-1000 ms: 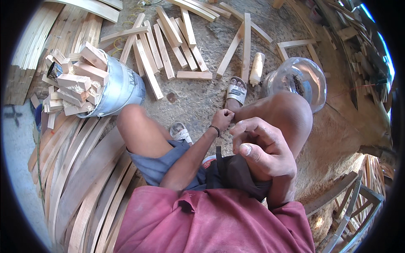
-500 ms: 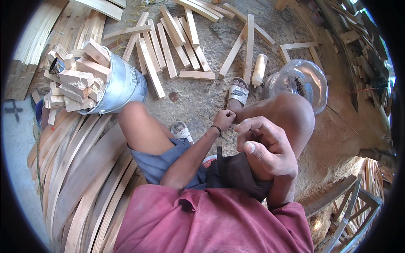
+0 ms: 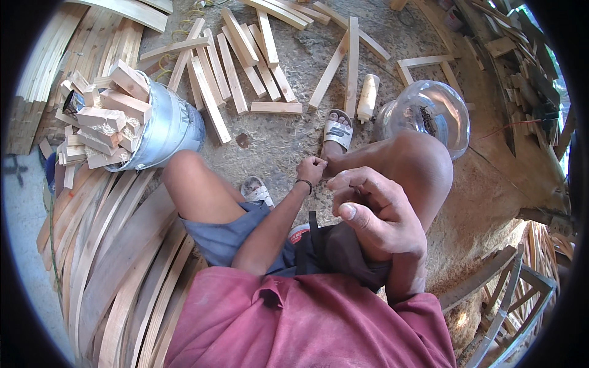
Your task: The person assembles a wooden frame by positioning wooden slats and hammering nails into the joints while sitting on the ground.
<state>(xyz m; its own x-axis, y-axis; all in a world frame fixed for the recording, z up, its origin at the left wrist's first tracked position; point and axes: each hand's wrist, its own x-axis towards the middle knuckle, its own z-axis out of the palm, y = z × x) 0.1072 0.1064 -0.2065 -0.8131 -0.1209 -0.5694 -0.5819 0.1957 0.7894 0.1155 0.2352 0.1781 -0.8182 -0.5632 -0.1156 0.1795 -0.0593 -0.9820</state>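
Note:
My left hand (image 3: 311, 167), with a dark band at its wrist, is closed beside my right ankle. What its fingers hold, if anything, is hidden. Raised above my right thigh, my right hand (image 3: 389, 214) is open and loosely curled, its thumb apart from the fingers and nothing between them. A white sandal (image 3: 338, 133) is on my right foot, just beyond the left hand. A cream plastic bottle (image 3: 368, 98) lies past that foot, next to a clear round plastic container (image 3: 457, 122) with small dark pieces inside.
A metal bucket (image 3: 178, 132) heaped with wood offcuts (image 3: 104, 116) stands at left. Several wooden battens (image 3: 236, 73) lie across the dusty floor ahead. Long curved boards (image 3: 123, 257) fill the lower left. A slatted frame (image 3: 515, 306) and scrap wood (image 3: 527, 80) are at right.
The view has shifted a little, so the surroundings sit slightly further left in it. Both hands keep nearly the same pose, the left by the ankle and the right raised.

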